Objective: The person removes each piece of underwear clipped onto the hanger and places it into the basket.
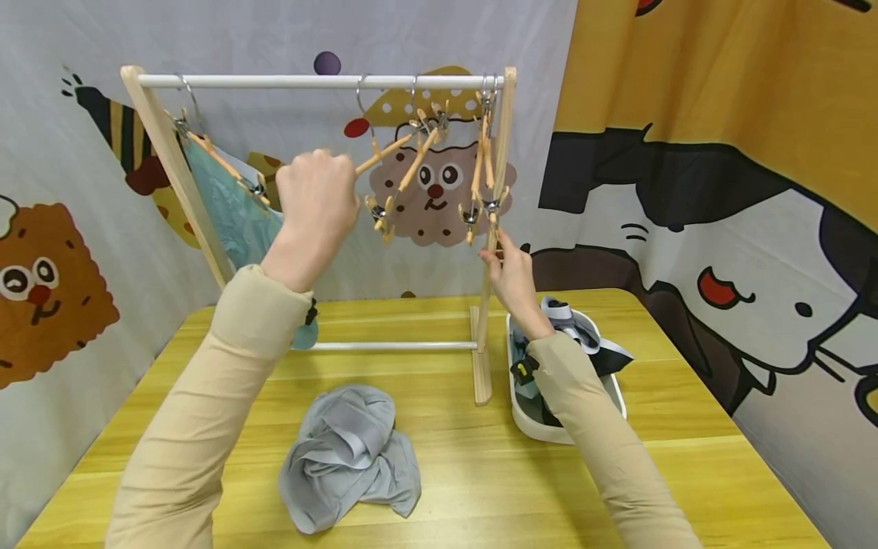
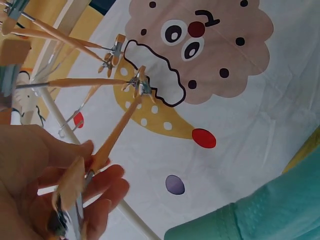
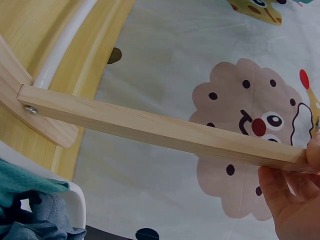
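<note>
My left hand (image 1: pixel 318 202) is raised in front of the clothes rack and grips a wooden clip hanger (image 2: pixel 112 132). The hanger's hook is hidden from the head view by the hand. Over at the right side, my right hand (image 1: pixel 516 282) holds the rack's wooden post (image 3: pixel 160 130) between thumb and fingers. Other clip hangers (image 1: pixel 483 164) dangle by their hooks from the white rail (image 1: pixel 274 81), bunched toward the right end. A teal garment (image 1: pixel 229 202) is clipped to a hanger at the rail's left end, partly behind my left hand.
A crumpled grey garment (image 1: pixel 350 450) lies on the wooden table (image 1: pixel 439 473) in front of the rack. To the right of the rack's foot (image 1: pixel 483 381) stands a white basket (image 1: pixel 542 431) with several folded or bunched clothes. A cartoon-printed curtain (image 1: pixel 686 229) hangs behind.
</note>
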Demonstrator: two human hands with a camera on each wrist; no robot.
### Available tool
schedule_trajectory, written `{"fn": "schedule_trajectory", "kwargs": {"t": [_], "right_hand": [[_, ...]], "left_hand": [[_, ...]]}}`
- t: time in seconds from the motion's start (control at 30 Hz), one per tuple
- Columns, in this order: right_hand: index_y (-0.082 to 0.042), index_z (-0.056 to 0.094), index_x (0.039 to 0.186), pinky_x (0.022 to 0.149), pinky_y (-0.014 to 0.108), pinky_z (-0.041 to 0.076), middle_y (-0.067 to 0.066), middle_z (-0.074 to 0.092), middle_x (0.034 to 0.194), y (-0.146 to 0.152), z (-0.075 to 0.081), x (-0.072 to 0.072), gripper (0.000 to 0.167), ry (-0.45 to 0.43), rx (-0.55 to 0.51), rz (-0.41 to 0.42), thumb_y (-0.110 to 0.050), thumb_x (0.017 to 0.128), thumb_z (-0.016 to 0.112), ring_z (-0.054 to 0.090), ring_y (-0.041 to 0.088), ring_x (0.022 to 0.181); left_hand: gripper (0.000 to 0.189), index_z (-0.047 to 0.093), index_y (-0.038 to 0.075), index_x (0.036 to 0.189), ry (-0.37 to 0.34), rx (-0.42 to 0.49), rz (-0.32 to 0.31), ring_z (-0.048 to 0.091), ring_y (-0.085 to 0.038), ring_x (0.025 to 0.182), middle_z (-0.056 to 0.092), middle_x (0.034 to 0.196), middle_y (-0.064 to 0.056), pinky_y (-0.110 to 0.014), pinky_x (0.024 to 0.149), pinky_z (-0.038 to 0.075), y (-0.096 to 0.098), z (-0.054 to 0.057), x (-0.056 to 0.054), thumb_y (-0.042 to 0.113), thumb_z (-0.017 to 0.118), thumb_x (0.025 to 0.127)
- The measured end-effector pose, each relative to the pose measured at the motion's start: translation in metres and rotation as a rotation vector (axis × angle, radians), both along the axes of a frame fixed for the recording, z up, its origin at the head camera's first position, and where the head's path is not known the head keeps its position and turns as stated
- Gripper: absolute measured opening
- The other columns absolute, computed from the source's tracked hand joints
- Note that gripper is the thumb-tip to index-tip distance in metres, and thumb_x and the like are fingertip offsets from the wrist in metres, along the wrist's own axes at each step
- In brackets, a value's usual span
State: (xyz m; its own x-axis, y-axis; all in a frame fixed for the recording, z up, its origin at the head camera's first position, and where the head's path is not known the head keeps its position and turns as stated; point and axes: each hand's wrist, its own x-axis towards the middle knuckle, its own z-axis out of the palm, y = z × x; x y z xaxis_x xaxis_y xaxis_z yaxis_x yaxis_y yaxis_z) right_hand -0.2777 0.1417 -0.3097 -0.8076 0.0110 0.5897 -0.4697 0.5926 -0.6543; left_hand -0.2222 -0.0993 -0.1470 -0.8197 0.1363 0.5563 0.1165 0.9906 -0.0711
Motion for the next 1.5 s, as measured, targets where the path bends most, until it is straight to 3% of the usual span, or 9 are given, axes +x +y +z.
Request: {"fn": "schedule_trajectory", "kwargs": {"t": [0.27,0.47,0.67,0.83,1.03,1.1,1.2,1.33,1.5], "right_hand": [[0.002,0.055,0.118,0.085,0.041,0.055,0.022,0.067,0.106,0.001,0.000,0.001,0.028,-0.014,0.009,0.002,-0.011,0.093,0.058,0.066,0.035,0.103],[0.001,0.055,0.116,0.085,0.042,0.055,0.022,0.067,0.107,0.002,0.000,0.002,0.026,-0.036,-0.001,0.001,-0.011,0.093,0.058,0.066,0.036,0.103],[0.000,0.057,0.110,0.084,0.041,0.056,0.020,0.067,0.105,0.003,-0.001,0.005,0.021,-0.036,0.022,-0.022,-0.012,0.094,0.058,0.066,0.035,0.103],[-0.002,0.055,0.119,0.071,0.045,0.056,0.017,0.065,0.102,-0.001,-0.003,0.017,0.032,-0.028,0.182,-0.169,-0.022,0.094,0.060,0.066,0.034,0.094],[0.001,0.045,0.135,0.064,0.050,0.052,0.024,0.053,0.126,-0.025,-0.011,0.051,0.058,0.104,0.379,-0.463,-0.024,0.088,0.068,0.057,0.042,0.096],[-0.001,0.041,0.137,0.062,0.046,0.052,0.024,0.048,0.130,-0.037,-0.014,0.062,0.063,0.140,0.402,-0.494,-0.024,0.086,0.071,0.056,0.041,0.095],[-0.005,0.040,0.138,0.067,0.042,0.053,0.022,0.045,0.133,-0.055,-0.019,0.078,0.065,0.157,0.438,-0.373,-0.024,0.084,0.072,0.056,0.038,0.101],[-0.009,0.041,0.139,0.083,0.040,0.054,0.017,0.044,0.138,-0.080,-0.031,0.097,0.061,0.083,0.496,0.024,-0.028,0.087,0.068,0.052,0.034,0.116],[-0.018,0.035,0.145,0.106,0.040,0.042,0.010,0.036,0.148,-0.108,-0.055,0.112,0.068,-0.067,0.671,0.456,-0.041,0.088,0.064,0.042,0.028,0.132]], "left_hand": [[0.030,0.066,-0.005,0.086,0.244,0.067,-0.132,0.053,-0.034,0.058,0.061,0.070,-0.019,-0.039,0.046,0.039,-0.003,-0.016,0.012,0.018,0.053,0.097],[0.026,0.068,-0.006,0.097,0.247,0.069,-0.139,0.061,-0.038,0.076,0.068,0.085,-0.023,-0.045,0.067,0.048,-0.005,-0.020,0.018,0.014,0.052,0.097],[0.022,0.068,-0.005,0.100,0.244,0.093,-0.138,0.062,-0.040,0.087,0.069,0.092,-0.023,-0.051,0.087,0.043,-0.007,-0.024,0.019,0.006,0.049,0.095],[0.022,0.068,-0.004,0.102,0.240,0.095,-0.134,0.061,-0.041,0.090,0.068,0.095,-0.023,-0.054,0.088,0.042,-0.008,-0.027,0.019,-0.002,0.048,0.091],[0.023,0.068,-0.004,0.100,0.260,0.099,-0.147,0.061,-0.042,0.089,0.069,0.095,-0.023,-0.055,0.086,0.044,-0.008,-0.030,0.020,-0.005,0.048,0.088],[0.024,0.068,-0.005,0.100,0.267,0.097,-0.149,0.061,-0.042,0.090,0.069,0.096,-0.023,-0.055,0.087,0.044,-0.008,-0.031,0.020,-0.006,0.048,0.088],[0.023,0.068,-0.005,0.100,0.301,0.098,-0.162,0.060,-0.042,0.092,0.069,0.097,-0.023,-0.053,0.087,0.044,-0.008,-0.033,0.021,-0.005,0.048,0.089],[0.022,0.069,-0.005,0.099,0.379,0.094,-0.203,0.058,-0.040,0.098,0.069,0.098,-0.022,-0.050,0.088,0.044,-0.008,-0.039,0.022,-0.006,0.051,0.087],[0.019,0.069,-0.006,0.096,0.466,0.086,-0.256,0.059,-0.038,0.101,0.069,0.097,-0.021,-0.047,0.087,0.047,-0.006,-0.049,0.023,-0.007,0.053,0.087]]}}
